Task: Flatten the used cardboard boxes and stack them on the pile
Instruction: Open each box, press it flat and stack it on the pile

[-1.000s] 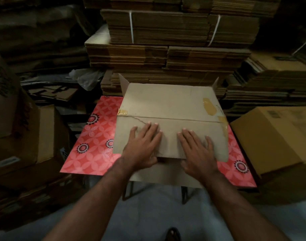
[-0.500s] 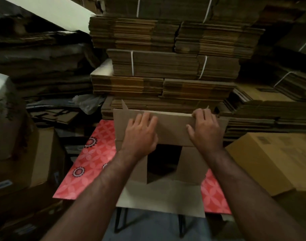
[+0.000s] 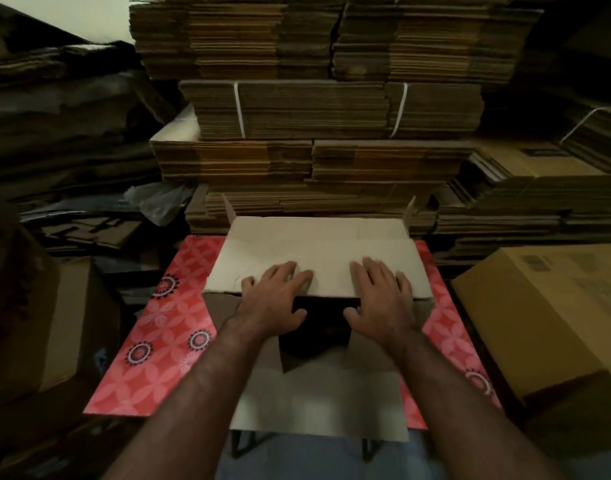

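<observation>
An opened cardboard box (image 3: 318, 251) lies on a small table with a red flowered cover (image 3: 165, 327). Its far flap is folded away from me and lies pale and flat. A dark opening (image 3: 318, 327) shows between my wrists, and a near flap (image 3: 318, 403) hangs over the table's front edge. My left hand (image 3: 274, 299) and my right hand (image 3: 380, 296) press on the far flap's near edge with fingers spread, thumbs over the opening. Behind the table rises a tall pile of flattened cardboard (image 3: 311, 109).
Strapped cardboard bundles fill the back and right (image 3: 526, 202). A large closed box (image 3: 553, 313) stands right of the table. More boxes (image 3: 47, 327) crowd the left. A crumpled plastic sheet (image 3: 158, 202) lies at back left. Grey floor (image 3: 297, 459) shows below the table.
The far flap stood upright in my hands half a second ago. Now it is pushed down flat away from me, and both hands press on it.
</observation>
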Demonstrator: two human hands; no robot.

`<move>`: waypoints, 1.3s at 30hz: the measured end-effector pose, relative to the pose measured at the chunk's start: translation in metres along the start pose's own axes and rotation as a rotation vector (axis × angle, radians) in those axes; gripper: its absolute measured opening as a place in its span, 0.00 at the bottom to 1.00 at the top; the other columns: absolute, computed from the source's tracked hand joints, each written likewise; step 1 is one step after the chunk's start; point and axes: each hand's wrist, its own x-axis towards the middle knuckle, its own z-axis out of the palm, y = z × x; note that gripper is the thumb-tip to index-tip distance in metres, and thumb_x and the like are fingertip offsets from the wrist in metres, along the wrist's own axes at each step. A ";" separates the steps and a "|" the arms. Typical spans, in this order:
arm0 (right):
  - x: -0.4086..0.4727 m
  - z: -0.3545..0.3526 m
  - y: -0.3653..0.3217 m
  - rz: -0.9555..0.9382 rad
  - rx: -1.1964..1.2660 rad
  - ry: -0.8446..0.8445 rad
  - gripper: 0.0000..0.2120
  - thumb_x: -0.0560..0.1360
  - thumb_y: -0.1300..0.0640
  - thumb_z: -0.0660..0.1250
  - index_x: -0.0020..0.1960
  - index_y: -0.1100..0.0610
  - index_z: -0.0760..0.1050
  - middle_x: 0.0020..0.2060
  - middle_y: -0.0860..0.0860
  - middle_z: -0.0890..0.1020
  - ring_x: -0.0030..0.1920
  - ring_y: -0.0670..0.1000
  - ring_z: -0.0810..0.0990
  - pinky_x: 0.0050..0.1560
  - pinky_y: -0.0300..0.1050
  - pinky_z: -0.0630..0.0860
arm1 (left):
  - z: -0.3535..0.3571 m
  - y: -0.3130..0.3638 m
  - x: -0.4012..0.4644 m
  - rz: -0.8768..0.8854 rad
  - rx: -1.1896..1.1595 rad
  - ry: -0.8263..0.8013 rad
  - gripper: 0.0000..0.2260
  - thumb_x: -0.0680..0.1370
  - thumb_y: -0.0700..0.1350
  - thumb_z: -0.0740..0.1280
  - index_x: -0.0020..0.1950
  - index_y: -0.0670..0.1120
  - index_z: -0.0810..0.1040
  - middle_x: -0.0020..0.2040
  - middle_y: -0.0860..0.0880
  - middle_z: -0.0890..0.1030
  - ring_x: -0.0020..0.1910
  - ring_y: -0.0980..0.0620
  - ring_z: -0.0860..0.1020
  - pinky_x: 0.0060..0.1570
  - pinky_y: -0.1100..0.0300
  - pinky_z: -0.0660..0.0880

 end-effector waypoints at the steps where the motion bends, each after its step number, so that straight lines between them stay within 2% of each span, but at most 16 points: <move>1: -0.009 0.001 -0.001 0.012 0.024 0.027 0.44 0.68 0.42 0.67 0.80 0.52 0.57 0.80 0.55 0.60 0.80 0.55 0.56 0.77 0.60 0.53 | 0.001 0.001 -0.001 -0.006 -0.001 0.001 0.36 0.78 0.59 0.67 0.81 0.60 0.51 0.82 0.51 0.51 0.80 0.48 0.52 0.73 0.35 0.58; 4: -0.044 0.000 0.004 0.014 0.054 0.084 0.41 0.63 0.45 0.66 0.75 0.53 0.66 0.75 0.55 0.68 0.76 0.56 0.64 0.74 0.61 0.59 | 0.002 0.001 -0.003 -0.032 -0.017 0.025 0.36 0.77 0.58 0.67 0.81 0.59 0.52 0.82 0.51 0.51 0.80 0.47 0.53 0.73 0.33 0.59; 8: -0.097 -0.014 0.035 0.090 0.057 0.043 0.30 0.67 0.54 0.65 0.69 0.52 0.71 0.66 0.51 0.76 0.69 0.55 0.73 0.68 0.53 0.67 | 0.000 -0.001 -0.008 -0.024 -0.048 0.025 0.36 0.77 0.58 0.68 0.80 0.59 0.54 0.82 0.51 0.52 0.80 0.46 0.53 0.72 0.32 0.59; 10: -0.119 -0.024 0.051 0.115 -0.017 0.006 0.25 0.69 0.57 0.65 0.67 0.52 0.71 0.63 0.50 0.78 0.65 0.55 0.76 0.65 0.51 0.68 | -0.001 0.002 -0.007 -0.012 -0.072 0.044 0.35 0.77 0.58 0.69 0.80 0.59 0.55 0.82 0.50 0.52 0.80 0.46 0.54 0.72 0.32 0.59; 14: -0.141 -0.042 0.077 0.277 -0.088 -0.040 0.24 0.74 0.56 0.64 0.70 0.50 0.71 0.65 0.50 0.79 0.65 0.55 0.77 0.66 0.48 0.68 | 0.002 0.012 -0.009 -0.008 -0.083 0.052 0.34 0.77 0.58 0.69 0.80 0.57 0.57 0.82 0.50 0.53 0.79 0.46 0.54 0.72 0.31 0.58; 16: -0.141 -0.047 0.081 0.300 -0.112 -0.046 0.22 0.75 0.53 0.66 0.69 0.49 0.73 0.63 0.50 0.80 0.65 0.53 0.76 0.65 0.48 0.68 | 0.003 0.011 -0.012 -0.008 -0.086 0.044 0.35 0.77 0.58 0.69 0.80 0.57 0.57 0.82 0.50 0.53 0.80 0.46 0.53 0.72 0.30 0.57; 19: -0.117 -0.050 0.068 0.245 -0.094 0.041 0.18 0.75 0.50 0.66 0.64 0.49 0.76 0.59 0.50 0.81 0.62 0.54 0.76 0.61 0.50 0.69 | 0.003 0.007 -0.012 0.003 -0.075 0.036 0.36 0.77 0.58 0.69 0.81 0.57 0.55 0.82 0.50 0.51 0.80 0.45 0.52 0.73 0.30 0.56; 22: -0.066 -0.047 0.035 0.120 0.065 0.114 0.18 0.73 0.51 0.67 0.62 0.50 0.78 0.60 0.51 0.81 0.65 0.55 0.76 0.62 0.51 0.69 | 0.005 0.011 -0.013 0.002 -0.053 0.044 0.36 0.77 0.59 0.68 0.81 0.57 0.54 0.82 0.50 0.50 0.80 0.45 0.51 0.73 0.30 0.56; 25: -0.014 -0.038 -0.001 -0.024 0.161 0.134 0.19 0.77 0.51 0.65 0.67 0.52 0.74 0.64 0.51 0.78 0.64 0.55 0.76 0.63 0.52 0.70 | 0.012 0.016 -0.011 -0.035 -0.026 0.102 0.35 0.77 0.58 0.68 0.80 0.57 0.55 0.82 0.50 0.52 0.80 0.45 0.52 0.73 0.30 0.57; 29: 0.041 -0.020 -0.026 -0.113 0.156 0.082 0.24 0.81 0.47 0.61 0.76 0.52 0.65 0.75 0.52 0.68 0.75 0.53 0.65 0.73 0.54 0.61 | 0.018 0.019 -0.011 -0.075 -0.047 0.202 0.30 0.77 0.58 0.66 0.77 0.56 0.61 0.79 0.50 0.58 0.78 0.47 0.57 0.72 0.30 0.58; 33: 0.064 0.002 -0.036 -0.151 0.130 0.027 0.28 0.83 0.42 0.54 0.79 0.52 0.60 0.79 0.54 0.62 0.79 0.54 0.58 0.77 0.58 0.54 | 0.021 0.023 -0.015 -0.251 -0.009 0.340 0.22 0.75 0.50 0.65 0.69 0.52 0.69 0.70 0.49 0.69 0.70 0.46 0.68 0.68 0.37 0.64; 35: 0.064 0.010 -0.037 -0.159 0.128 0.038 0.29 0.83 0.40 0.53 0.80 0.52 0.60 0.80 0.54 0.62 0.79 0.54 0.58 0.77 0.58 0.54 | 0.021 0.016 -0.017 -0.463 -0.045 0.405 0.26 0.70 0.47 0.66 0.68 0.48 0.72 0.70 0.44 0.71 0.69 0.42 0.70 0.65 0.39 0.65; 36: 0.065 0.012 -0.037 -0.163 0.130 0.048 0.29 0.83 0.40 0.53 0.80 0.52 0.60 0.80 0.54 0.62 0.79 0.55 0.58 0.76 0.58 0.54 | 0.019 0.009 -0.021 -0.583 -0.091 0.380 0.31 0.69 0.47 0.67 0.72 0.46 0.69 0.74 0.41 0.68 0.73 0.39 0.66 0.67 0.38 0.64; 38: 0.066 0.015 -0.038 -0.175 0.139 0.053 0.29 0.83 0.40 0.52 0.80 0.52 0.60 0.80 0.54 0.62 0.80 0.55 0.58 0.77 0.58 0.54 | 0.016 -0.008 -0.031 -0.770 -0.223 0.265 0.43 0.70 0.47 0.70 0.80 0.43 0.53 0.81 0.37 0.50 0.80 0.36 0.52 0.73 0.37 0.58; 39: 0.067 0.015 -0.041 -0.186 0.143 0.050 0.29 0.83 0.40 0.53 0.80 0.52 0.60 0.80 0.54 0.62 0.80 0.55 0.58 0.77 0.58 0.54 | 0.016 -0.017 -0.036 -0.828 -0.332 0.238 0.47 0.71 0.46 0.71 0.82 0.42 0.45 0.82 0.38 0.43 0.80 0.36 0.48 0.74 0.39 0.57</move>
